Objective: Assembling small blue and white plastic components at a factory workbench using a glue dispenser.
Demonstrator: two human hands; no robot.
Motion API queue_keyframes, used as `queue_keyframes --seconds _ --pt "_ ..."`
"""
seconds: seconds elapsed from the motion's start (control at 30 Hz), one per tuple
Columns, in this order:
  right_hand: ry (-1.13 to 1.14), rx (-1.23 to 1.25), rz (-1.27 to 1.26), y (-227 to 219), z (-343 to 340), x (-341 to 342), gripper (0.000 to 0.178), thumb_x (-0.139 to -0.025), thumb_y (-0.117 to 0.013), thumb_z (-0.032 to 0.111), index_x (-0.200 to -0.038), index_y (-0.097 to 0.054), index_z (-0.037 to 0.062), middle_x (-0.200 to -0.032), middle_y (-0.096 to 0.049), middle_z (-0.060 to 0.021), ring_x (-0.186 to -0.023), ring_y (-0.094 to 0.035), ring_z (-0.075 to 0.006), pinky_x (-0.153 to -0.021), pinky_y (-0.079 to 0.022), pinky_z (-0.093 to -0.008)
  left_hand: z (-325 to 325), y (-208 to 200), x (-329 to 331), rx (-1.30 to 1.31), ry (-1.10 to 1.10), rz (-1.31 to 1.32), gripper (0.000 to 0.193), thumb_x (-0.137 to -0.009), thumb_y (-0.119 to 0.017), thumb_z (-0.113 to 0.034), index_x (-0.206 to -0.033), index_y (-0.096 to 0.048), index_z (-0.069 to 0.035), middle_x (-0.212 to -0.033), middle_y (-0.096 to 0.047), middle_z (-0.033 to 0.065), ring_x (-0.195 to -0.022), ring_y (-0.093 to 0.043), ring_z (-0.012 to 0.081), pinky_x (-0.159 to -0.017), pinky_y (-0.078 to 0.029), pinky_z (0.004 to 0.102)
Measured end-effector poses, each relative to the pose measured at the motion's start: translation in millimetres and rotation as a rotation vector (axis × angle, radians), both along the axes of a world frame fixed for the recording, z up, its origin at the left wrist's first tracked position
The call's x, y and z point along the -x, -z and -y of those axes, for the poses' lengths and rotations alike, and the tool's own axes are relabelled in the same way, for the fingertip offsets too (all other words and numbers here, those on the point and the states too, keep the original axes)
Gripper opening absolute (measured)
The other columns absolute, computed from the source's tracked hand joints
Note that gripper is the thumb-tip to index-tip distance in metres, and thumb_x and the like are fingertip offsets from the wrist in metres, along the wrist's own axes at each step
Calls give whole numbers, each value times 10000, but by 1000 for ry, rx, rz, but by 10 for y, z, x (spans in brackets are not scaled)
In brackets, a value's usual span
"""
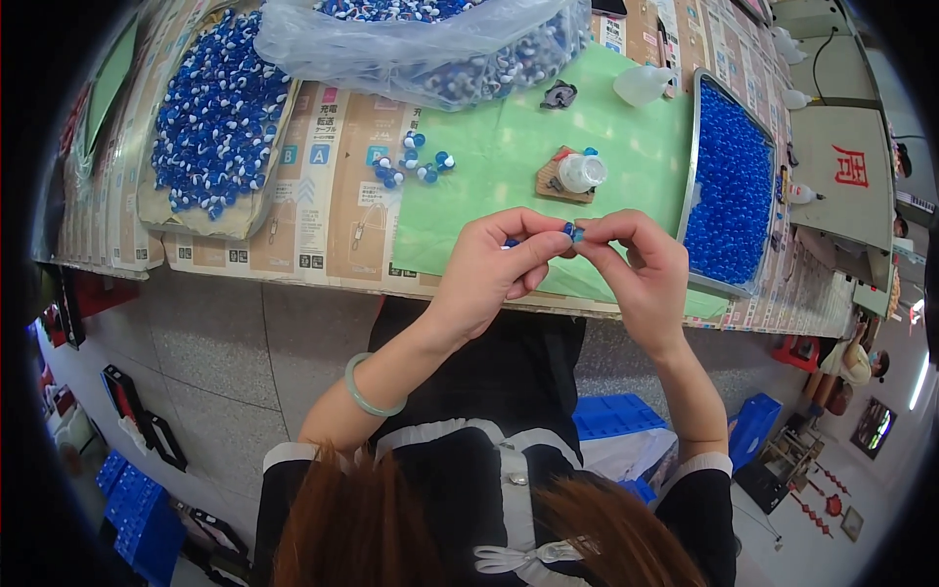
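Hands [486, 266] pinching blue piece [570, 231], printed tabletop [323, 210]

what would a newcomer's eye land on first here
Probably the deep-blue beads in the tray at the right, and the blue-and-white pieces heaped at the left. Between them, left hand and right hand meet at a small blue piece above the green sheet.

Desk [333, 220] cardboard-topped. Green sheet [469, 186] on it. Left tray [210, 224]: blue-white pieces [215, 117]; right tray [693, 147]: blue beads [729, 186]. Plastic bag [352, 51] between.
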State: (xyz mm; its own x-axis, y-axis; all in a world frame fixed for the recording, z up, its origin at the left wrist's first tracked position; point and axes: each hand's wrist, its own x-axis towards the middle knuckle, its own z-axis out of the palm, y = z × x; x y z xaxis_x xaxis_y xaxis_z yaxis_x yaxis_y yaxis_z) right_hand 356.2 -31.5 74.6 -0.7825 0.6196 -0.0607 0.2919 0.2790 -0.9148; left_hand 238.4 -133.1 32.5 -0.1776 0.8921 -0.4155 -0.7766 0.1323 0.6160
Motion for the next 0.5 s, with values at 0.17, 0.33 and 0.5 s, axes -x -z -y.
queue_keyframes --seconds 0.17,0.33,0.5 --pt "40 -105 -138 90 45 -49 65 -708 -583 -27 -765 -555 -16 -744 -592 -99 -697 -595 -176 -654 -456 -256 -5 -34 -17 8 44 158 98 -813 -514 -74 -879 -525 -3 -736 -564 69 -471 -406 27 -354 -261 128" --pt "-15 -139 -27 107 89 -48 166 -699 -602 0 -861 -569 17 -863 -582 -100 -782 -568 -199 -660 -453 -270 74 65 76 96 68 -82 133 -800 -537 -99 -892 -530 -4 -719 -561 53 -465 -398 20 -365 -271 136" --pt "259 -519 208 205 -616 -586 198 -725 -577 35 -922 -576 34 -922 -573 -87 -706 -530 -145 -606 -432 -250 219 313 492 231 -63 -1341 153 -772 -565 -121 -884 -550 -17 -694 -540 0 -585 -449 62 -505 -373 194"
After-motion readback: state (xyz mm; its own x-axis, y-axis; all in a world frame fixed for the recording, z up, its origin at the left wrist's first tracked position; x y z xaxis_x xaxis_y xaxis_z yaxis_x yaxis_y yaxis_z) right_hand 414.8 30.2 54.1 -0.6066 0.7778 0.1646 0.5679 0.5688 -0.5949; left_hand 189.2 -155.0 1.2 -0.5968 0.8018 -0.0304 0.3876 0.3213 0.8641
